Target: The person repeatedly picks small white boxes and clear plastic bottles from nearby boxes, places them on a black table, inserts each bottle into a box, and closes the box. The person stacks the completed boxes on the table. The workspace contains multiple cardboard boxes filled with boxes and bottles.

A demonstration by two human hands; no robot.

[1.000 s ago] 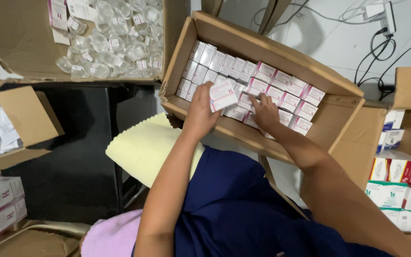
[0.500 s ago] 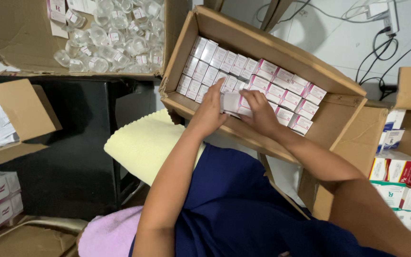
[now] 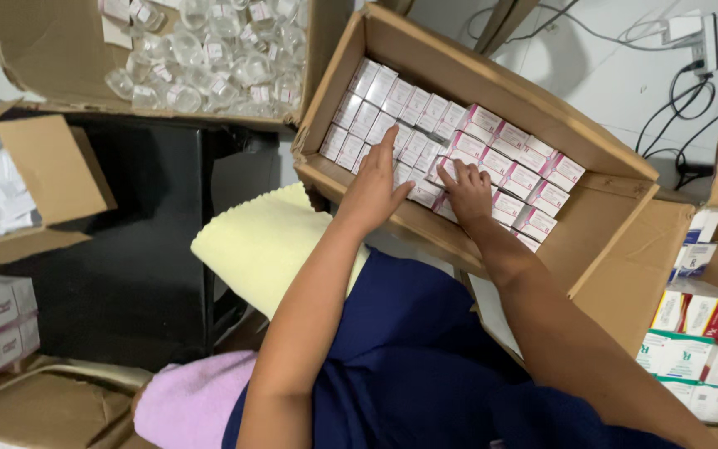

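Fingers of L hand [image 3: 373, 189] & R hand [image 3: 469, 189] spread flat, pressing small white-pink boxes [image 3: 425, 185] in carton [image 3: 492, 83].

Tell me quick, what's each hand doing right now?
Left hand: open, flat on the small boxes in the carton, holding nothing.
Right hand: fingers spread on the boxes, holding nothing.

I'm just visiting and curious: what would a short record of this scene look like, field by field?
Left hand: flat on the small white-and-pink cartons, fingers spread
Right hand: fingertips pressing on the same rows
Container: open cardboard box, tilted toward the person
Packing: cartons in tight rows, near side partly bare
Lap: yellow cloth
Upper left: box of clear vials
Right edge: green, red and white cartons
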